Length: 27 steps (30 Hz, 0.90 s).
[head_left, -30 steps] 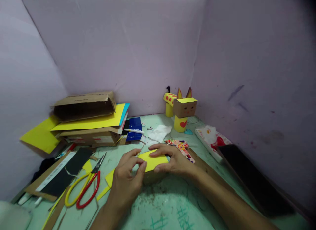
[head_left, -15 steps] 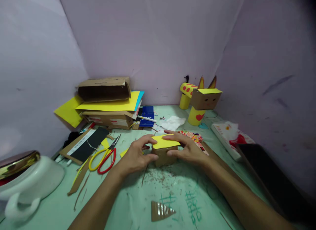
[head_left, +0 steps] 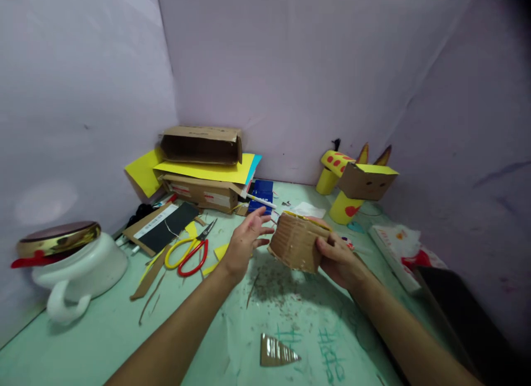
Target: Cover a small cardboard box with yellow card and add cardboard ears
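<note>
My right hand grips a small brown cardboard box by its right side, lifted and tilted above the table. A strip of yellow paper shows along the box's upper edge; the rest of that face is turned away. Just left of the box, my left hand is open with its fingers apart, holding nothing. Below them brown crumbs are scattered. Nearer me lies a triangular piece of corrugated cardboard. Scissors with one yellow and one red handle rest left of my left hand.
At the back left, cardboard boxes are stacked with yellow paper. A cardboard animal figure stands back right. A white mug-like pot is at left, a dark flat object at right.
The box has been lifted and tipped, so its yellow top now faces away. My left hand has let go of it and opened. The view has shifted slightly left.
</note>
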Each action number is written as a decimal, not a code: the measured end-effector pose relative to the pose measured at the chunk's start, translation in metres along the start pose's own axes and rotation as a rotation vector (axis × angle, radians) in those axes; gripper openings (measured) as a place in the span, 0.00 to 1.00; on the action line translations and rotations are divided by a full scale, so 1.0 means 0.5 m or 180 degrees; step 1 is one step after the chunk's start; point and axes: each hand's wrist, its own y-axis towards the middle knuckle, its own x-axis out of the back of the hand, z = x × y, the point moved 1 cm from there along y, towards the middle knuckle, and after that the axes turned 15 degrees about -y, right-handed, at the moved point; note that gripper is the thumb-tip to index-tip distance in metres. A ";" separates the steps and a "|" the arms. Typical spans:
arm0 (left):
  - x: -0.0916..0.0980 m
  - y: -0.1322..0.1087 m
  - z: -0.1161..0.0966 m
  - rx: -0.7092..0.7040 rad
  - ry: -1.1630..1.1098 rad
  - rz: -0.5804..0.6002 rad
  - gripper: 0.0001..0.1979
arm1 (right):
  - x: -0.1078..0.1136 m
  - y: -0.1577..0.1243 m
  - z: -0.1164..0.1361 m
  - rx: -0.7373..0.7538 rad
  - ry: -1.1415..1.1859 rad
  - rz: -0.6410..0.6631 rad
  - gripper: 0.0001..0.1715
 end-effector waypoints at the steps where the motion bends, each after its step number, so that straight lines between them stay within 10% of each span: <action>1: -0.003 -0.001 0.003 0.0177 -0.0126 -0.0148 0.26 | -0.002 -0.001 0.000 -0.0028 0.0002 0.0064 0.38; 14: -0.047 -0.041 0.018 0.1019 -0.1225 -0.0705 0.31 | -0.100 -0.044 -0.006 0.0455 -0.0241 0.0300 0.31; 22: 0.009 -0.001 -0.005 0.0242 0.0150 -0.0828 0.30 | -0.076 -0.022 0.002 0.0626 -0.1088 0.0022 0.24; 27: -0.002 -0.005 -0.014 0.0697 0.0594 -0.0285 0.25 | -0.065 -0.014 -0.014 0.1104 -0.1655 -0.0232 0.21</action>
